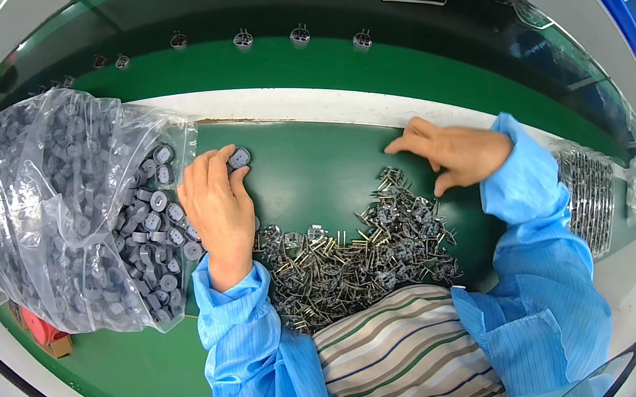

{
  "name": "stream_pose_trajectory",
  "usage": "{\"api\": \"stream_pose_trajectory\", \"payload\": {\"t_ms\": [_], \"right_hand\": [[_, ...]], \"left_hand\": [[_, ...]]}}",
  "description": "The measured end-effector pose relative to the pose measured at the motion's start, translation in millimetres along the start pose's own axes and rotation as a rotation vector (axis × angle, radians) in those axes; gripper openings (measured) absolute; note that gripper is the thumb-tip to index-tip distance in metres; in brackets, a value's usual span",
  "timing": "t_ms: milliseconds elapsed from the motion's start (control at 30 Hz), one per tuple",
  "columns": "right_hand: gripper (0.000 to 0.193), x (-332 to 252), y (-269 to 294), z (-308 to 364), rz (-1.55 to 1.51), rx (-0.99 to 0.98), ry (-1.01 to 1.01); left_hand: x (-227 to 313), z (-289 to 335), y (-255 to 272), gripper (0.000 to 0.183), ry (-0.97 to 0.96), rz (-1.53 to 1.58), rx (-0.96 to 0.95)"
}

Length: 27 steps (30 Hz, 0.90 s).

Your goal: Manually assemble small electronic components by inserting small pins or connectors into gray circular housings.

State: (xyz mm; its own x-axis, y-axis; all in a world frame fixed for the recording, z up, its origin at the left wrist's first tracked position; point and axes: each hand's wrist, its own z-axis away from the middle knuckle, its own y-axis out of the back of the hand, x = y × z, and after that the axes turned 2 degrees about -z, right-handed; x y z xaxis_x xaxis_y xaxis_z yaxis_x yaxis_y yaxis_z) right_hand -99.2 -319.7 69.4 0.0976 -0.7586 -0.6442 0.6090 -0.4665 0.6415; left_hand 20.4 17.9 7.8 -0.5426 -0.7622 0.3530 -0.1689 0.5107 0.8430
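My left hand (pixel 218 206) is beside the open mouth of a clear plastic bag (pixel 44 200) of grey round plastic parts. Its thumb and forefinger are closed on one such grey round part (pixel 238 158), which has small holes in its face. Over the green work surface (pixel 312 158), my right hand (pixel 456 153) has its thumb and forefinger apart, with nothing visible between them. Just below that hand lies a heap of small dark pieces with metal pins (pixel 360 254), spread between both forearms. Loose grey parts (pixel 152 225) spill from the bag next to my left hand.
Behind a white ledge (pixel 278 101), a green conveyor belt (pixel 429 56) carries several small pinned parts (pixel 300 35) spaced apart. To the right stands a stack of shiny metal strips or trays (pixel 588 197). A red object (pixel 40 325) and a cardboard box sit low at the left.
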Motion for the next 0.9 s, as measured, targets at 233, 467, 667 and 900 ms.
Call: {"api": "stream_pose_trajectory", "payload": {"t_ms": [233, 467, 667, 900], "right_hand": [[0.053, -6, -36, -36, -0.162, 0.265, 0.200], [0.041, -31, -33, -128, -0.370, 0.271, 0.188], [0.025, -10, -36, -121, -0.376, 0.527, 0.272], [0.018, -8, -30, -116, 0.072, 0.605, 0.423]], "left_hand": [[23, -3, -3, 0.031, 0.109, 0.653, 0.090], [22, 9, -30, 0.036, 0.419, 1.261, -0.132], [19, 8, -35, 0.033, 0.450, 1.208, -0.174], [22, 9, -23, 0.035, 0.290, 0.860, -0.374]]}}
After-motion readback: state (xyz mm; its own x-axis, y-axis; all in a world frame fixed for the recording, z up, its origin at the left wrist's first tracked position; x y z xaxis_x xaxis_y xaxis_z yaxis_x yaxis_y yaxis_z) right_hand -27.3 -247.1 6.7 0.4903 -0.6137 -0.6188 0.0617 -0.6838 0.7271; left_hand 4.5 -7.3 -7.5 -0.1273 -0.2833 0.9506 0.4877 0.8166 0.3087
